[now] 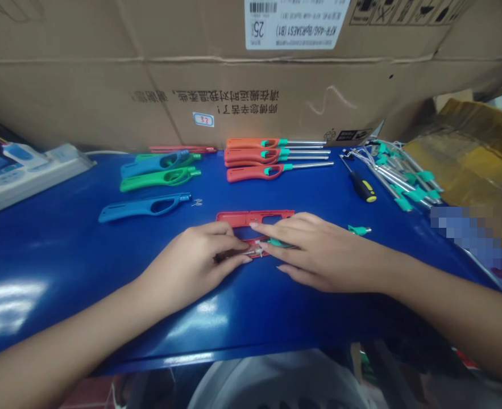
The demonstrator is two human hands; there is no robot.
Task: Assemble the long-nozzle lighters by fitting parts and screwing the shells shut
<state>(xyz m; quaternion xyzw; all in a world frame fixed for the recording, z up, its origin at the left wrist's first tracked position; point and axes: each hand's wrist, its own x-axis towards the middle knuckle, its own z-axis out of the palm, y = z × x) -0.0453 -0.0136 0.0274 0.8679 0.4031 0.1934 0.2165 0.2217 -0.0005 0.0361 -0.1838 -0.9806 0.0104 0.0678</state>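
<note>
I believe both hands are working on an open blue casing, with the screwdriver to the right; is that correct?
The open casing is red, not blue, as the head view shows; left hand, right hand and screwdriver are as stated.

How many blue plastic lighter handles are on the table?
2. One blue plastic lighter handle lies beside some tiny metal pieces; the other blue handle is farther back, among green plastic handles. More could be hidden in that pile.

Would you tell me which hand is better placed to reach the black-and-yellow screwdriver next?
Probably the right hand: the screwdriver lies nearer to it, ahead and to its right. The left hand is farther off, its fingers pinching a small part.
</note>
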